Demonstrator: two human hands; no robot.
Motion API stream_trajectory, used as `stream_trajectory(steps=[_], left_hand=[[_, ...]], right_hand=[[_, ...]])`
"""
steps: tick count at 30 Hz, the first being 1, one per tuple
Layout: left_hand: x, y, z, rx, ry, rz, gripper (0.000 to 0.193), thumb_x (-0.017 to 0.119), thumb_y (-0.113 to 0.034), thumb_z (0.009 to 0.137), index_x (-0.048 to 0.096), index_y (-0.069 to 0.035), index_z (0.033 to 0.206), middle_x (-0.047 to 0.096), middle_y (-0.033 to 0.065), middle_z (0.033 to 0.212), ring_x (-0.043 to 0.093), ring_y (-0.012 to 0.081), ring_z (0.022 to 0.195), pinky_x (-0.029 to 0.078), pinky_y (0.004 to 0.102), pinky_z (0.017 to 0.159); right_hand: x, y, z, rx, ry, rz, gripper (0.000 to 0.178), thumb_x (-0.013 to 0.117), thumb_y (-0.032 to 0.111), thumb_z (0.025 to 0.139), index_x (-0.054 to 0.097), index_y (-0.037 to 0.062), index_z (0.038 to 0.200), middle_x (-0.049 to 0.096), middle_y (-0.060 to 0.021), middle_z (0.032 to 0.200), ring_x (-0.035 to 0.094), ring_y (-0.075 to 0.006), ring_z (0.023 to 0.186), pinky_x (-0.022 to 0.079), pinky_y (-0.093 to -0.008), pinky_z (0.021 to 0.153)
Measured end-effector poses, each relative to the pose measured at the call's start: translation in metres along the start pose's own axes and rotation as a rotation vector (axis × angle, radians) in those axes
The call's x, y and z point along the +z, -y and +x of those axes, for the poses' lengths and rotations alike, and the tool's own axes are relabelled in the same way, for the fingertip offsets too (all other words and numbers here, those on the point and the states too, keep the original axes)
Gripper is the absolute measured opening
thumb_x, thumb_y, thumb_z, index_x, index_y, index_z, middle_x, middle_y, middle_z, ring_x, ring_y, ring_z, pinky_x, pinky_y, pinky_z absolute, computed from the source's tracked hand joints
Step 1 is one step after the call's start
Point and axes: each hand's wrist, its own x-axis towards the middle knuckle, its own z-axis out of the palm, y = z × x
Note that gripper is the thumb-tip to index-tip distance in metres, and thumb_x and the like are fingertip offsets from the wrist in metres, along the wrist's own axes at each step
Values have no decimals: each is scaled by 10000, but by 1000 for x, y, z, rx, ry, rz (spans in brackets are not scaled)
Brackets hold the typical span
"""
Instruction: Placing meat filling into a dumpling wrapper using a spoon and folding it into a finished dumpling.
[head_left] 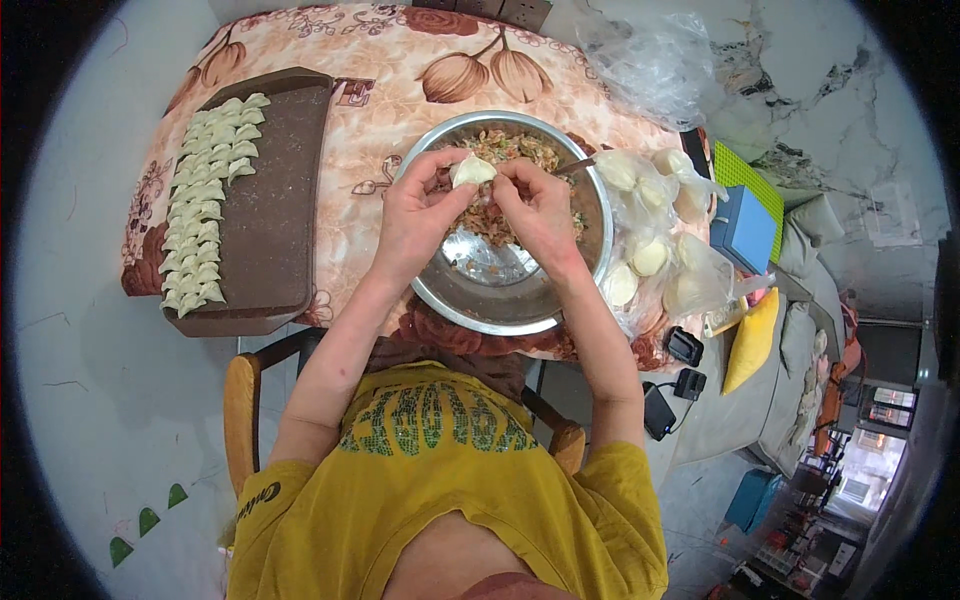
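1. Left hand [422, 212]: thumb and fingers closed around one pale dumpling [472, 171], holding it by its left side.
2. Right hand [540, 208]: thumb and fingertips drawn narrowly together at the dumpling's right side; whether they pinch its edge cannot be told.
3. Position of the dumpling: raised above the metal bowl [485, 327], which stands at the near edge of the surface [360, 120], right of its middle.
4. Contents of the bowl: chopped filling [515, 148], heaped toward the far side, with the bottom exposed toward the near side. A dark utensil handle [575, 167] crosses the right rim.
5. Brown tray [275, 200]: set along the left edge of the surface, its near end reaching the near-left corner. Shaped dumplings [205, 200] lie in close rows along the tray's left side.
6. Clear bags [690, 275] holding pale rounds [649, 257]: just beside the bowl, along the right edge.
7. Crumpled plastic [655, 65]: at the far-right corner.
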Motion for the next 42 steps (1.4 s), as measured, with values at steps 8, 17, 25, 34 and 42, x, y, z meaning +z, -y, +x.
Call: stream_trajectory(steps=[8, 17, 25, 34, 42], left_hand=[[-5, 9, 1, 52, 43, 27, 434, 680, 25, 935, 596, -4, 1359, 578, 63, 1329, 651, 116, 1094, 570, 242, 887], [-5, 5, 0, 37, 14, 31, 391, 667, 26, 938, 628, -5, 1326, 557, 51, 1310, 668, 130, 1074, 577, 244, 864], [-4, 9, 2, 83, 42, 81, 364, 667, 16, 941, 640, -10, 1303, 564, 54, 1306, 664, 127, 1084, 586, 255, 898], [-3, 5, 0, 115, 34, 155, 367, 681, 17, 930, 647, -14, 1294, 569, 58, 1309, 660, 131, 1080, 579, 252, 899], [-4, 5, 0, 82, 45, 88, 361, 682, 18, 927, 643, -4, 1285, 561, 63, 1309, 642, 137, 1123, 580, 254, 907]], right_hand=[[0, 12, -1, -134, -63, -141, 108, 672, 111, 917, 706, 9, 911, 631, -125, 671, 608, -156, 571, 473, -330, 557], [1, 14, -2, -66, 47, 57, 177, 560, 56, 1000, 672, -55, 1079, 717, -74, 851, 682, -120, 753, 577, -273, 704], [4, -6, 1, -91, -23, 11, 115, 652, 110, 907, 675, 14, 967, 654, -124, 680, 652, -188, 599, 503, -346, 575], [6, 1, -1, -151, -58, -129, 83, 658, 100, 917, 660, 18, 923, 630, -159, 646, 647, -233, 542, 494, -379, 531], [6, 7, -2, -116, -58, -5, 106, 645, 83, 924, 639, 18, 1007, 617, -110, 633, 618, -142, 559, 473, -332, 530]])
